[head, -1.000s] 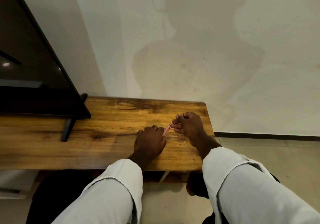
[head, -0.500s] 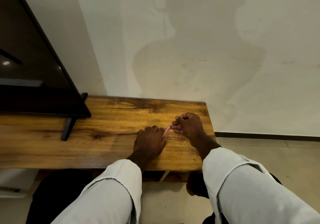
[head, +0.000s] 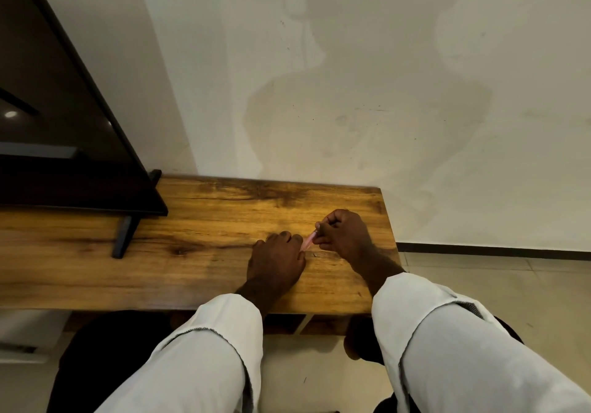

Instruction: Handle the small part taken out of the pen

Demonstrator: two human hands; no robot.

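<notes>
Two hands share one pink strip at frame center: right hand pinches it, left hand curled over its lower end, near the table right edge.

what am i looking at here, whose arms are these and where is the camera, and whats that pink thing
There is no machine here. A person wears one wide-angle camera on the head, so it looks forward and down along their own arms; the white shapes at the bottom are their sleeves.

Both hands are over a wooden table that stands against a pale wall. The left hand lies knuckles-up on the wood with its fingers curled at the lower end of a thin pink strip. The right hand pinches the strip's upper end between thumb and fingertips, so the strip runs slanted between the two hands. It is too small to tell what it is.

On the left of the table stands a dark flat screen on a black foot.
</notes>
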